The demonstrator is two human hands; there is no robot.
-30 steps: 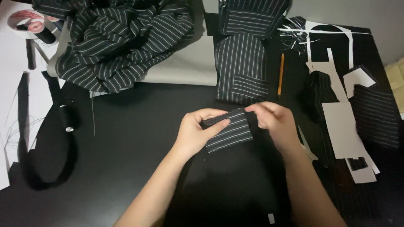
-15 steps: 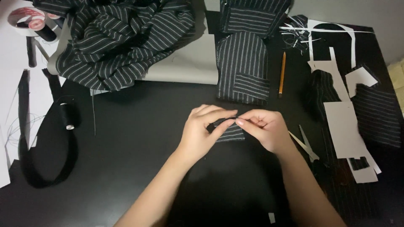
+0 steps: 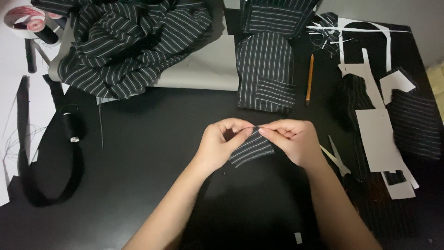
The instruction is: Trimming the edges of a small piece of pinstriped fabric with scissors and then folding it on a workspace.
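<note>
A small piece of black fabric with thin white stripes point(image 3: 252, 149) is held over the middle of the black table point(image 3: 138, 153). My left hand point(image 3: 224, 141) pinches its upper edge from the left. My right hand point(image 3: 293, 141) pinches the same edge from the right, fingertips almost touching those of the left. The lower part of the piece hangs free below the fingers and lies near the table top.
A big heap of striped cloth point(image 3: 134, 44) lies at the back left, sewn striped panels point(image 3: 266, 69) at the back middle. A pencil point(image 3: 310, 78), scissors point(image 3: 336, 157), white paper pattern pieces point(image 3: 377, 139), a black thread spool point(image 3: 71, 127) and a tape roll point(image 3: 21, 16) surround the hands.
The striped piece was held flat and spread between both hands; now its top edge is gathered into both sets of fingertips, which have come together above it.
</note>
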